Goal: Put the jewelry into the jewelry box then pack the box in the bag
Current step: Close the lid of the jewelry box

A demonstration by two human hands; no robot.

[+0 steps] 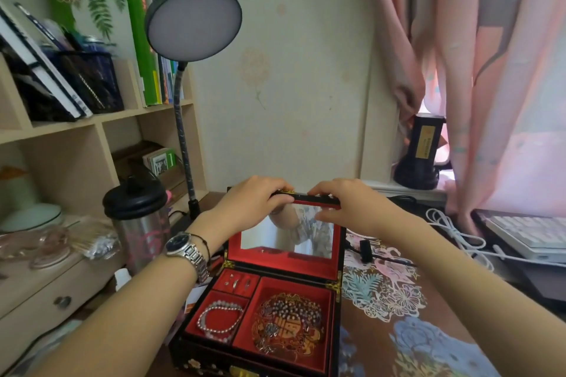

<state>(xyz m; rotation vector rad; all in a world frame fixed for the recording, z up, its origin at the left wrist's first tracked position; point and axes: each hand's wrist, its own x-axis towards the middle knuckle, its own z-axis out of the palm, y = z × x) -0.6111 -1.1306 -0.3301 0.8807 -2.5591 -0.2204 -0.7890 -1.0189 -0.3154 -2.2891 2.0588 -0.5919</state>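
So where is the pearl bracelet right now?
The pearl bracelet lies in the jewelry box's front-left compartment, just below the rings.

At six o'clock a black jewelry box [245, 358] sits open on the floral tablecloth [398, 300], its mirrored lid [286, 242] raised, and the left hand [251, 202] and right hand [346, 205] both grip the lid's top edge near the centre, fingers curled over it. Inside the red lining, rings [237, 283] lie in the small ten o'clock compartment, a pearl bracelet [219, 320] in the eight o'clock one, and a gold ornate piece [289, 323] in the large three o'clock one. A steel tumbler [139, 223] stands at nine o'clock, a round desk lamp [193, 21] at eleven, a pink curtain [490, 70] at two and a white keyboard [530, 236] at three.
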